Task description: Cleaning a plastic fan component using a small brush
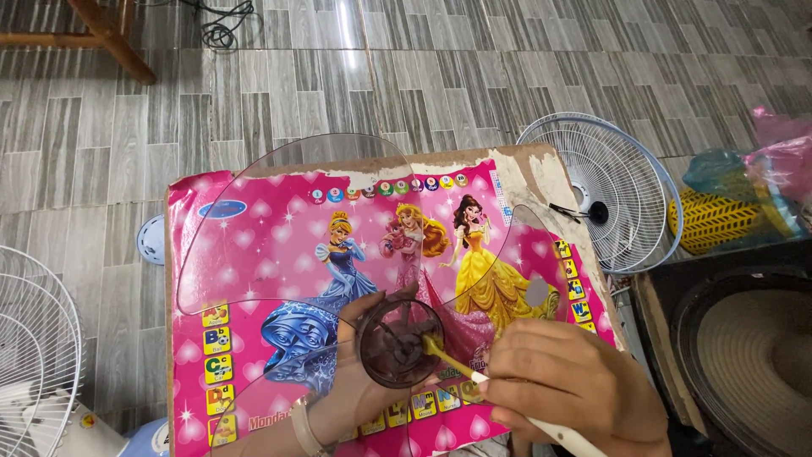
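The right hand [584,385], nearest the camera, is closing its fingers around a slim white-handled brush with a yellow tip [495,391], and that tip is touching the dark round hub of a clear plastic fan blade [399,342]. The left hand [351,385] is gripping the hub from below, thumb on its rim. The blade is lying flat on a small table covered in a pink cartoon-princess alphabet sheet [254,254]. A white wire fan guard [613,190] is resting on the grey tiled floor just beyond the table's right corner.
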